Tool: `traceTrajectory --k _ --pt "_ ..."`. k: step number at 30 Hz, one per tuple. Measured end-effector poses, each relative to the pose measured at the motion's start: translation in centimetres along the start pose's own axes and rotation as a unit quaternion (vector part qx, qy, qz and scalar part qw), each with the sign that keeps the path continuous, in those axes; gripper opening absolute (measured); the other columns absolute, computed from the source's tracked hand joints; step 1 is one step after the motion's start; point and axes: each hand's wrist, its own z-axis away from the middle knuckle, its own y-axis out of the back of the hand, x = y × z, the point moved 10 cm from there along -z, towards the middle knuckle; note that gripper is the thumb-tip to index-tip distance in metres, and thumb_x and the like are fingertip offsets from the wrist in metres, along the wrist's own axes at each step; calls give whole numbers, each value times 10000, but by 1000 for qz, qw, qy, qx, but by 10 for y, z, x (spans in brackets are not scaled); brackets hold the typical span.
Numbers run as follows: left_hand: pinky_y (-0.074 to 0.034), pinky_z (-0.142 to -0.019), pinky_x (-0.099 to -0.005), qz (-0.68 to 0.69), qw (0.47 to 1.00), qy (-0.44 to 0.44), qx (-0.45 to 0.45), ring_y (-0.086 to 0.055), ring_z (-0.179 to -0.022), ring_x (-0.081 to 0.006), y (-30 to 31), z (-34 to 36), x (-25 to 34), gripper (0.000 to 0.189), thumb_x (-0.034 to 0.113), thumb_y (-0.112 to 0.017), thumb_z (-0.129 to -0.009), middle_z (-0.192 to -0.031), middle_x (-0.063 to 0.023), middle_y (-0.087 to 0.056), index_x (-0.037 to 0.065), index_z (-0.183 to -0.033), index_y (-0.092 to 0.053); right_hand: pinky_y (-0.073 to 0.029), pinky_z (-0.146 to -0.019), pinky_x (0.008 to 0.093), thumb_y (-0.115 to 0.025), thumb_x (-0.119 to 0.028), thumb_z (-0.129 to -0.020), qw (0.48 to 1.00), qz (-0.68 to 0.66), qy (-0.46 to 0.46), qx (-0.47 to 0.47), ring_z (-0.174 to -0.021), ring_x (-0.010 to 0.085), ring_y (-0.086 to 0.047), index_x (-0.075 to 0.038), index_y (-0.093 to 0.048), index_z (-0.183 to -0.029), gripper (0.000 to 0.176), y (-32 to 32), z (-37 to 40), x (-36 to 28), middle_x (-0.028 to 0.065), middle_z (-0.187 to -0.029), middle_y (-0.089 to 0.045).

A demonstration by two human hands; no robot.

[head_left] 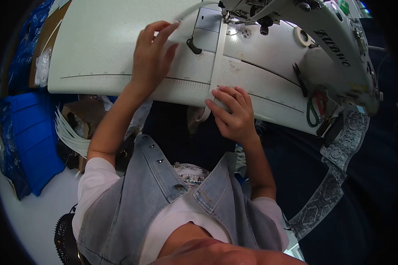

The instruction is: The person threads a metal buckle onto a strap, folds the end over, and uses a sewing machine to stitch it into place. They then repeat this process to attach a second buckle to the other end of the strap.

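My left hand [152, 59] is raised over the left part of the sewing table [97, 39], its thumb and index finger apart. Its index fingertip comes right at the end of a pale curved strip [199, 7] that leads to the sewing machine [323, 39]. A narrow white band [218, 57] runs from under the needle area toward me and over the table's front edge. Against that edge rests my right hand [234, 110], fingers spread, with thumb and index fingertips at the band's right side. The band's lower end hangs over my dark lap.
Small snips [300, 79] and green-handled scissors [313, 110] lie at the table's right. A roll of tape [302, 36] sits by the machine. Grey patterned lace [325, 198] hangs at right. Blue packages [33, 137] and a bundle of white strips [70, 134] are at left.
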Motion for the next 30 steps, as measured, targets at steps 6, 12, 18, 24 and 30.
traceTrajectory --k 6,12,18,24,30 --pt "-474 -946 -386 46 973 -166 -156 -545 -1136 -287 -61 8 34 302 35 -638 -802 -1198 -92 -559 79 -1100 -614 -387 -969 451 -648 -33 -652 999 -21 -17 -32 -1074 252 -569 -114 -712 -957 321 7 -16 5 59 -1085 -632" --pt "-488 -922 -379 90 953 -208 -201 -535 -1156 -292 -78 -12 29 264 56 -687 -788 -1189 -85 -571 96 -1045 -643 -373 -981 417 -630 -51 -683 999 -13 -3 -31 -1057 229 -554 -111 -702 -954 286 8 -36 24 38 -1065 -612" --pt "-490 -914 -372 48 956 -220 -191 -562 -1107 -263 -83 -34 21 247 68 -686 -796 -1180 -67 -576 100 -1038 -648 -383 -963 397 -629 -42 -683 1000 4 -5 -15 -1044 225 -554 -128 -707 -956 296 9 -54 43 25 -1067 -613" --pt "-468 -936 -356 -11 962 -210 -173 -566 -1097 -232 -88 -44 13 283 97 -656 -826 -1189 -34 -578 123 -1108 -645 -392 -948 388 -622 -33 -717 999 32 -15 -2 -1049 225 -552 -122 -702 -976 285 9 -70 54 25 -1097 -608" --pt "-465 -928 -361 -61 965 -231 -105 -596 -1021 -224 -74 -37 23 213 130 -612 -863 -1080 -47 -607 87 -1065 -663 -413 -919 402 -628 -42 -736 998 -39 -35 23 -1043 253 -556 -110 -668 -1022 297 18 -54 56 46 -1103 -600"
